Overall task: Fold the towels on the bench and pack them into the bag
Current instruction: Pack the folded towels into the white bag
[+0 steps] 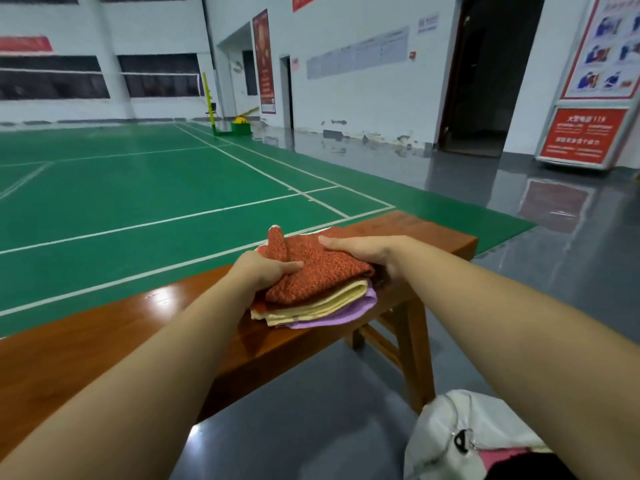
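A stack of folded towels lies on the brown wooden bench [104, 341]: an orange-red towel [322, 271] on top, a pale yellow towel [325, 301] under it and a purple towel [346, 315] at the bottom. My left hand [263, 271] grips the stack's left side, thumb on top of the orange-red towel. My right hand [367, 251] grips the right side, thumb lying across the top. One corner of the orange-red towel sticks up between my hands. A white bag [460, 431] sits on the floor at the lower right, with something pink in it.
The bench stands on a grey glossy floor [311, 410] beside a green badminton court [156, 202]. A red notice stand [585, 136] and an open dark doorway [485, 81] are at the far right wall. A net post with a green base [239, 126] stands far off.
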`<control>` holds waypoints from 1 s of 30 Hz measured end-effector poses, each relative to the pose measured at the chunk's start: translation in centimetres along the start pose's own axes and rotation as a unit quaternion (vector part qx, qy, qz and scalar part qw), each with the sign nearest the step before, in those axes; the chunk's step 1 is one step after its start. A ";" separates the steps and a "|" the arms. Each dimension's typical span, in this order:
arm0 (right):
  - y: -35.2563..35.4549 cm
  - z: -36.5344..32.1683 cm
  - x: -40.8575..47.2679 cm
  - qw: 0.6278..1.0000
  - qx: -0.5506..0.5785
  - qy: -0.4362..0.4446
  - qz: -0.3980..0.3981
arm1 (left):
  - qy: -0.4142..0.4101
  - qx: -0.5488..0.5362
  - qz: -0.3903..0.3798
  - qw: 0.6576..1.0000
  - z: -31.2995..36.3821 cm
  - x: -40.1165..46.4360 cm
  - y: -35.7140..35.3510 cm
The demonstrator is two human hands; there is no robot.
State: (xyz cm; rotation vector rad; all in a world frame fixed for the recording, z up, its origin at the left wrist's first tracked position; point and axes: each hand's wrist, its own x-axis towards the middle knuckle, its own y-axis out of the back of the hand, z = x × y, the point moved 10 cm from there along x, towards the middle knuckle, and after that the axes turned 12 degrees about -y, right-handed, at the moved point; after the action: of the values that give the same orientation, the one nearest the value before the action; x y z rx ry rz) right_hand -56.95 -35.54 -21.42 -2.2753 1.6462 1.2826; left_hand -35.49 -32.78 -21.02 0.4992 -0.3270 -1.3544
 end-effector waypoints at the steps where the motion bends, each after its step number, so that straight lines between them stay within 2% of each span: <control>1: 0.6 0.9 0.0 1.000 0.007 -0.004 -0.002 | -0.014 0.009 -0.013 1.000 0.5 0.0 -0.8; 4: 2.9 3.3 0.2 0.999 0.043 0.015 0.020 | -0.042 0.002 -0.038 0.998 1.8 -0.1 -3.2; 6: 4.9 4.7 -0.1 0.993 0.084 0.057 0.060 | -0.055 -0.013 -0.054 0.997 3.0 -0.6 -5.1; 8: 5.9 6.2 -0.6 0.981 0.156 0.097 0.060 | -0.066 -0.021 -0.064 0.996 4.3 -1.1 -7.1; 11: 6.8 9.2 -1.6 0.939 0.309 0.149 0.003 | -0.096 -0.003 -0.087 0.992 6.3 -1.6 -11.0; 14: 8.2 13.4 -3.0 0.896 0.412 0.161 -0.041 | -0.134 0.009 -0.116 0.984 8.5 -3.1 -15.8; 17: 11.5 18.8 -4.3 0.863 0.477 0.168 -0.008 | -0.176 -0.007 -0.150 0.973 10.4 -4.4 -21.2; 19: 13.6 22.5 -5.2 0.848 0.502 0.169 0.018 | -0.139 -0.095 -0.201 0.965 10.1 -5.3 -25.9; 21: 15.2 26.2 -6.0 0.839 0.519 0.162 0.041 | -0.073 -0.204 -0.298 0.930 9.3 -7.5 -31.6; 23: 16.1 30.0 -6.4 0.830 0.536 0.146 0.054 | -0.019 -0.291 -0.396 0.871 8.5 -10.7 -36.8; 25: 16.6 34.1 -6.3 0.817 0.560 0.124 0.064 | 0.035 -0.346 -0.462 0.816 7.3 -13.3 -41.2; 27: 16.8 38.2 -5.8 0.796 0.593 0.098 0.070 | 0.085 -0.396 -0.487 0.774 6.0 -15.2 -44.7; 30: 17.0 43.0 -4.9 0.768 0.631 0.076 0.078 | 0.161 -0.459 -0.471 0.736 4.3 -17.3 -48.7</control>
State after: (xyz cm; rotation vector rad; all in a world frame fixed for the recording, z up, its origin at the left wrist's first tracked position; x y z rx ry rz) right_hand -96.20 -18.35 -39.49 -1.3537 1.8384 -0.1798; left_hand -82.08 -23.11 -41.68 -0.0048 1.0207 -2.1276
